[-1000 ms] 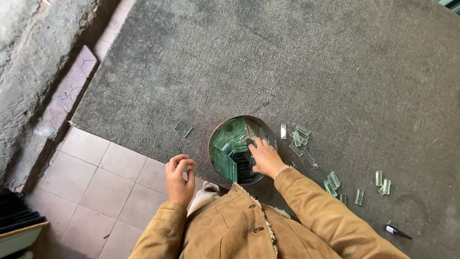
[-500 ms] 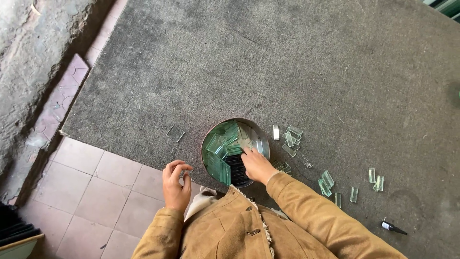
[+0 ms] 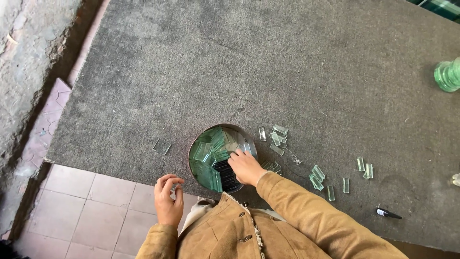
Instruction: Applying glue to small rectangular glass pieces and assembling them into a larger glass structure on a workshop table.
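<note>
**Picking glass from the bowl**

The person's right hand (image 3: 245, 167) reaches into the round metal bowl (image 3: 199, 140) on the grey carpet (image 3: 287, 72), fingers spread loosely over the greenish glass pieces (image 3: 208, 153), touching them but not yet pinching one. The left hand (image 3: 167, 195) hovers over the tiled floor (image 3: 96, 201), fingers curled around what may be a small clear piece; I cannot tell for sure. Best to lift one piece by its flat faces, clear of the edges.
</note>
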